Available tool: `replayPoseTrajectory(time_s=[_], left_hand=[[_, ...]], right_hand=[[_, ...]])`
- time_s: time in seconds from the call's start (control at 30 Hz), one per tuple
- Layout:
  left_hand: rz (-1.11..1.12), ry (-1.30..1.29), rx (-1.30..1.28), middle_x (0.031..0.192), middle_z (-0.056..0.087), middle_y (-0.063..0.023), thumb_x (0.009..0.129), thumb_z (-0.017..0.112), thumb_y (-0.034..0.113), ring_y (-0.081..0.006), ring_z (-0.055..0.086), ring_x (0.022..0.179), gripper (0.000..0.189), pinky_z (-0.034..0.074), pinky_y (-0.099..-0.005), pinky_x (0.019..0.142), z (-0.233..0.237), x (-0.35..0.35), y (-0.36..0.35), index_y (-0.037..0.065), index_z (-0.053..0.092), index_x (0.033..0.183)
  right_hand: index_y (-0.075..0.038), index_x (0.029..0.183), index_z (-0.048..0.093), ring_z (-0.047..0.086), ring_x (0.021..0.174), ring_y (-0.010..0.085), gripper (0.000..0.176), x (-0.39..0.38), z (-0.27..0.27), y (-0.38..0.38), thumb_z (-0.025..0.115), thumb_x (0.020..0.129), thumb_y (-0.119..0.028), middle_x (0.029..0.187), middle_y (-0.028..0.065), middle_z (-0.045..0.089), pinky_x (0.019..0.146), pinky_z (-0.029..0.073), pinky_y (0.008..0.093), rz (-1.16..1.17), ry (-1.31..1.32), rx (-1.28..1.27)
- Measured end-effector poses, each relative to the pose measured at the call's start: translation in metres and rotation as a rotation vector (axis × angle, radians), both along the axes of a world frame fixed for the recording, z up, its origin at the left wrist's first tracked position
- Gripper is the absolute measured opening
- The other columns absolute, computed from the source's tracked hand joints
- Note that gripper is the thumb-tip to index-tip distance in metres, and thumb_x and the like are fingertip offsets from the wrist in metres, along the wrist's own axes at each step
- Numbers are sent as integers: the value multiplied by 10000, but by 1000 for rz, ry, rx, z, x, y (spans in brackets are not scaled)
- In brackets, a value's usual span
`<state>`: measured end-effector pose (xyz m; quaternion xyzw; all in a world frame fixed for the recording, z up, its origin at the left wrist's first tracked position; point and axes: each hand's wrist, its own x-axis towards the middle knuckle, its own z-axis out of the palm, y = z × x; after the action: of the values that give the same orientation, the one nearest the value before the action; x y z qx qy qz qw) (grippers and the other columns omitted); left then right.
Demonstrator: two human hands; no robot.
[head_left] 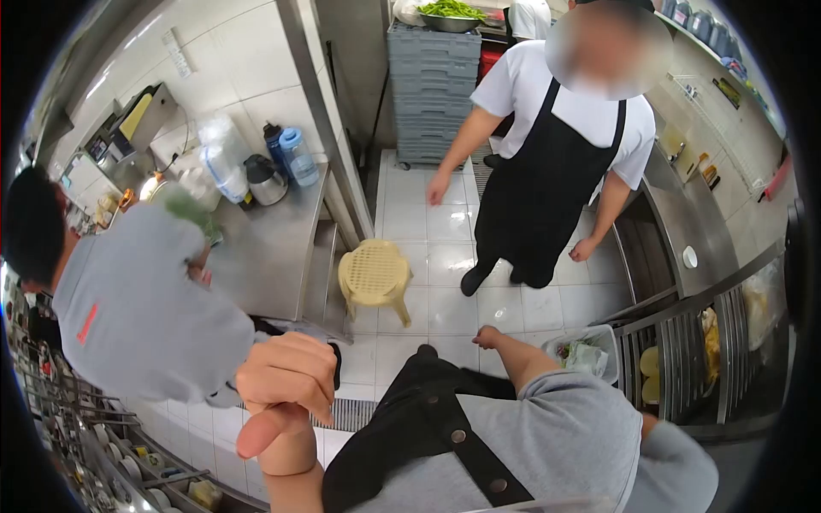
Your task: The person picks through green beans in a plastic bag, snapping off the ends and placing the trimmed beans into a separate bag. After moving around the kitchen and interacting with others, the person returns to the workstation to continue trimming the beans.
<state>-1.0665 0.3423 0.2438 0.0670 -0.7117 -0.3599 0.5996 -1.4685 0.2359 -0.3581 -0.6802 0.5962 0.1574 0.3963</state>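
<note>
My left hand (286, 385) is raised close to the camera at lower left, fingers curled in and thumb sticking out to the side. I see nothing in it. Beside it is the grey shirt (154, 316) of a person bent over a steel counter (265, 256). That person's hand is near some leafy greens (192, 214), blurred by motion. My right hand (487, 336) is held low in front of my black apron (393, 427), its fingers closed, with nothing visible in them. To its right, a clear plastic bin (603, 350) holds bagged items.
A person in a black apron (547, 171) stands facing me on the tiled floor. A yellow stool (375, 275) is beside the counter. Stacked grey crates (434, 94) carry a bowl of green vegetables (451, 10). Steel racks (676, 368) line the right; a floor drain (351, 415) lies below.
</note>
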Motion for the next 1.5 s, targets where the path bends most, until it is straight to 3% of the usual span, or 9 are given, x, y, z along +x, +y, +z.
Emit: replayPoseTrajectory(time_s=[0.13, 0.4, 0.6, 0.8, 0.9, 1.2, 1.3, 1.37, 1.5], left_hand=[[37, -95, 201, 434, 461, -36, 894, 300, 762, -167, 409, 339, 869, 272, -271, 352, -26, -15, -62, 36, 493, 457], [-164, -396, 210, 508, 499, -40, 926, 425, 677, -172, 495, 441, 764, 348, -301, 431, -58, -88, -165, 37, 520, 519], [-360, -395, 364, 541, 538, -53, 959, 584, 359, -148, 508, 452, 510, 364, -280, 445, -117, -89, -190, 12, 572, 586], [-155, -454, 925, 540, 566, -54, 1044, 401, 421, -94, 495, 444, 636, 350, -231, 424, -245, -22, -206, 11, 607, 603], [-148, -666, 1099, 587, 598, -71, 1047, 371, 459, -102, 513, 479, 674, 382, -236, 451, -305, -6, -240, -23, 677, 689], [-16, -888, 1291, 715, 665, -115, 988, 534, 498, -140, 593, 557, 569, 478, -282, 492, -454, 160, -340, -50, 685, 956], [127, -756, 1336, 772, 676, -126, 992, 539, 471, -136, 598, 566, 522, 490, -287, 509, -442, 184, -357, -35, 667, 1002], [166, -690, 1303, 807, 683, -121, 991, 559, 420, -136, 609, 578, 452, 497, -292, 526, -456, 178, -348, -17, 660, 1037], [-26, -691, 1218, 832, 693, -112, 972, 601, 324, -157, 630, 600, 348, 510, -300, 548, -408, 147, -315, -6, 659, 1065]], right_hand=[[-20, 802, 718, 653, 563, 212, 375, -27, -3, -6, 690, 857, -390, 666, 100, 674, 508, 526, 371, -338, 65, 99], [-17, 972, 734, 669, 934, 369, 679, 97, 30, -137, 476, 914, -642, 1000, 214, 703, 866, 508, 473, 314, -73, -70], [-40, 856, 718, 661, 798, 360, 264, 276, 320, -274, 705, 810, -300, 851, 185, 693, 721, 518, 471, 389, -612, -545], [-65, 979, 629, 613, 836, 180, 130, 199, 524, -380, 651, 931, -184, 890, 37, 619, 793, 496, 346, -772, -1693, -1323], [-47, 1068, 565, 519, 1097, 213, 438, 119, 526, -364, 484, 1020, -474, 1120, 101, 566, 1012, 375, 354, -1545, -1466, -1514], [0, 1106, 503, 505, 1153, 268, 476, 216, 492, -230, 398, 1017, -455, 1164, 160, 540, 1003, 370, 398, -748, -799, -2312], [-18, 1020, 520, 501, 1037, 226, 265, 212, 527, -217, 416, 1039, -260, 1061, 141, 526, 935, 365, 367, -952, -707, -2602], [-42, 954, 501, 482, 981, 195, 212, 253, 591, -233, 491, 1006, -248, 969, 96, 512, 869, 358, 342, -1256, -942, -2551], [-43, 960, 506, 526, 931, 178, 109, 344, 617, -305, 536, 968, -148, 969, 91, 567, 815, 395, 295, -797, -1397, -2293]])
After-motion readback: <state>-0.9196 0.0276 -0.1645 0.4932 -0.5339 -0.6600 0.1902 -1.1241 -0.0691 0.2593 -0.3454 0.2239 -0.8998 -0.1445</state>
